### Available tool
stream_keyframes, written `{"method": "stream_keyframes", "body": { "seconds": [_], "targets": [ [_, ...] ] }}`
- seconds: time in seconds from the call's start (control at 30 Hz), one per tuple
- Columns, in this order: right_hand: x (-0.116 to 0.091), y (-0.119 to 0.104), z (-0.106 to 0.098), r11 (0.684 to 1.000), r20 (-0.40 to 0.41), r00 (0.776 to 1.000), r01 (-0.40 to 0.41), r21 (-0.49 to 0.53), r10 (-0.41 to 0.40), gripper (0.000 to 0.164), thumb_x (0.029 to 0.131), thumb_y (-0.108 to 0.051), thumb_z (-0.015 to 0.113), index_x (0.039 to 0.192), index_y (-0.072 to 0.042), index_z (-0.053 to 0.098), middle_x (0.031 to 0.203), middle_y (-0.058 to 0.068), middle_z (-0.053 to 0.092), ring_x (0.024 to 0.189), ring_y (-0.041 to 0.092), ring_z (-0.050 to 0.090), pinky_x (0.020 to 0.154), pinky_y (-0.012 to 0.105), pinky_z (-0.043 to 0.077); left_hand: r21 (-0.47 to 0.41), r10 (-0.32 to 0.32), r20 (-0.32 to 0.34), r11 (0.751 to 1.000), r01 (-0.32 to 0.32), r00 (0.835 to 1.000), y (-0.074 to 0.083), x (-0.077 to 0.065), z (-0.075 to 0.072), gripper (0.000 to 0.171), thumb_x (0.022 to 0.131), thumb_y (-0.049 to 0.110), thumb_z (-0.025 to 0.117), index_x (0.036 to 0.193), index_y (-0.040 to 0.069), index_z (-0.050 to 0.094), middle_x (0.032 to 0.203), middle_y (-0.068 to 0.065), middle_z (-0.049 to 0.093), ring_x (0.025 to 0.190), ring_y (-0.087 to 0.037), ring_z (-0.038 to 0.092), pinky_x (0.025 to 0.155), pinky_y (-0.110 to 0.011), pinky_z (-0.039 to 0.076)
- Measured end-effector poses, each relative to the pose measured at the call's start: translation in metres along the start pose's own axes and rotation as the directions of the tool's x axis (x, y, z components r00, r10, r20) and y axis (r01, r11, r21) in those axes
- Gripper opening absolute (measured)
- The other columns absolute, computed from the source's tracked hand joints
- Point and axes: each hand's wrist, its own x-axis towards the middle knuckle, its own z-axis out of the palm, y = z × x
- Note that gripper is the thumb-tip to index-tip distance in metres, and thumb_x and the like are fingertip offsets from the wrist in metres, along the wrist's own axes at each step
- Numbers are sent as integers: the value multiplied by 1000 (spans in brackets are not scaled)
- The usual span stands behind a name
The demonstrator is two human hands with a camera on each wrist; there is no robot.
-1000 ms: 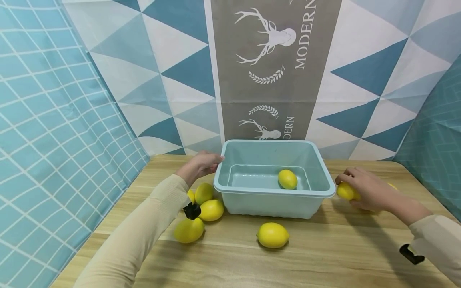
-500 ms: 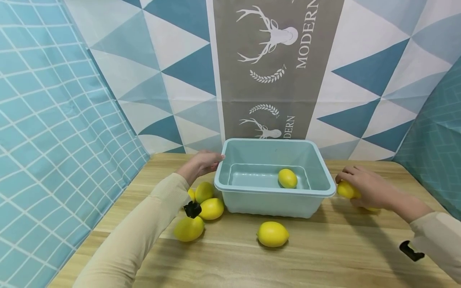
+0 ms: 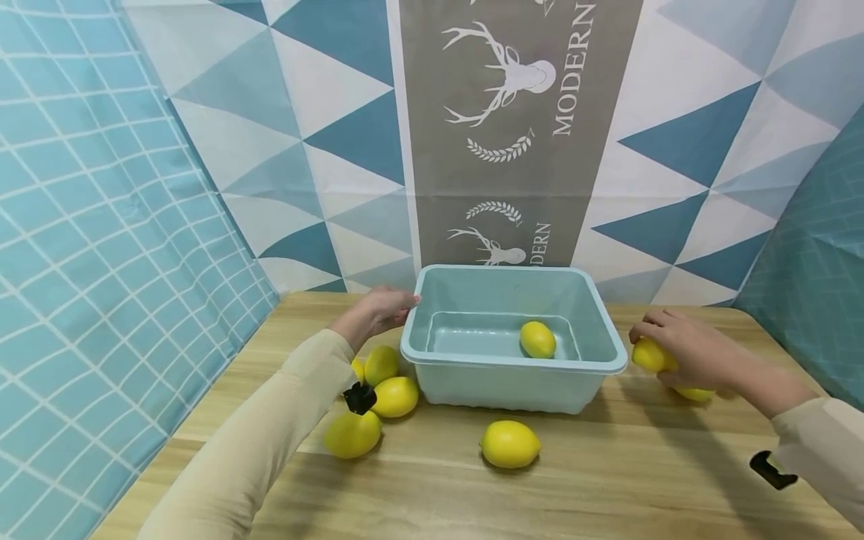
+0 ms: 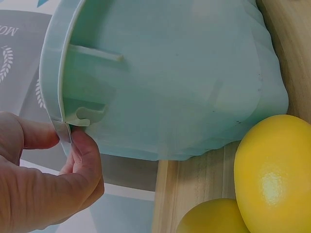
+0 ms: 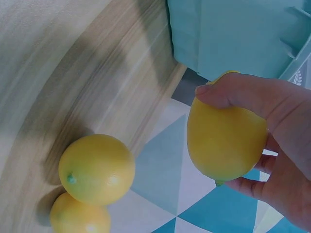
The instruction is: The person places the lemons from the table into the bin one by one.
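Observation:
A pale blue plastic basin (image 3: 509,386) stands on the wooden table, one lemon (image 3: 538,340) lying inside it. My left hand (image 3: 381,309) pinches the basin's left rim between thumb and fingers, as the left wrist view (image 4: 60,133) shows up close. To the right of the basin, my right hand (image 3: 691,352) grips another lemon (image 5: 226,131), raised off the table with the thumb across its side. Beneath that hand a further lemon (image 3: 694,394) partly shows; the right wrist view has two lemons on the table there, the nearer lemon (image 5: 97,169) in front.
Several lemons cluster left of the basin under my left forearm, among them a lemon (image 3: 395,397) close to its wall. A single lemon (image 3: 509,444) lies in front of the basin. Patterned cloth (image 3: 364,112) hangs behind the table (image 3: 432,495) and at both sides.
The head view shifts slightly. The lemon under my right hand shows a little more than half a second ago; both hands otherwise keep their holds.

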Motion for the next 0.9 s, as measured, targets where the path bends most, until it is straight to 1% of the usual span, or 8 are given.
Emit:
{"method": "stream_keyframes", "body": {
  "seconds": [0.1, 0.23, 0.4, 0.5, 0.67, 0.8, 0.9],
  "targets": [
    [0, 0, -1, 1000, 4, 1000, -1, 8, 1, 60, 48, -11, 94, 99, -19, 62, 92, -5, 54, 84, 13, 50, 72, 39, 53, -1, -1, -1, 1000, 1, 1000, -2, -1, 0, 45, 97, 15, 55, 136, -5, 44, 115, -10, 52, 82, -11, 51, 71, -14, 51],
    [1, -2, -4, 1000, 25, 1000, -20, 14, 19, 60, 49, -12, 94, 100, -20, 62, 93, -5, 55, 85, 14, 50, 73, 39, 53, -4, -2, -4, 1000, 2, 1000, -3, 0, 0, 45, 97, 15, 56, 136, -6, 45, 117, -11, 53, 84, -10, 52, 74, -15, 52],
    [4, -1, -10, 999, 48, 998, -40, 12, 40, 59, 50, -10, 93, 100, -18, 63, 94, -4, 56, 85, 14, 49, 73, 38, 53, -5, 11, 4, 1000, -11, 1000, -1, 1, 0, 45, 97, 16, 55, 135, -7, 45, 117, -11, 53, 84, -10, 52, 78, -16, 52],
    [7, -1, -14, 1000, 36, 999, -29, 7, 29, 59, 50, -10, 92, 101, -16, 63, 94, -3, 57, 85, 14, 50, 73, 37, 53, 1, 10, -1, 1000, -10, 1000, -1, 1, -1, 46, 98, 16, 55, 136, -7, 45, 118, -11, 53, 86, -10, 52, 82, -18, 51],
    [11, 0, -19, 1000, 15, 1000, -8, -10, 8, 61, 50, -10, 93, 102, -15, 63, 95, -1, 58, 87, 15, 51, 74, 39, 54, 4, -4, -6, 1000, 4, 1000, -1, 0, -1, 47, 97, 17, 55, 137, -5, 44, 122, -12, 52, 88, -11, 52, 89, -21, 51],
    [13, 0, -23, 1000, 27, 999, -17, -11, 17, 60, 51, -10, 93, 102, -14, 63, 96, 0, 59, 87, 17, 52, 75, 40, 54, 4, -6, 4, 1000, 6, 1000, -1, 0, -1, 47, 98, 16, 54, 138, -6, 43, 124, -12, 51, 89, -11, 52, 89, -21, 51],
    [16, 1, -25, 1000, 28, 999, -18, -13, 18, 60, 51, -10, 93, 103, -14, 63, 96, 0, 59, 86, 16, 52, 75, 40, 54, -3, 1, 12, 1000, -1, 1000, -1, 2, -1, 48, 98, 16, 54, 138, -6, 42, 125, -12, 51, 89, -11, 53, 86, -19, 51]
  ]
}}
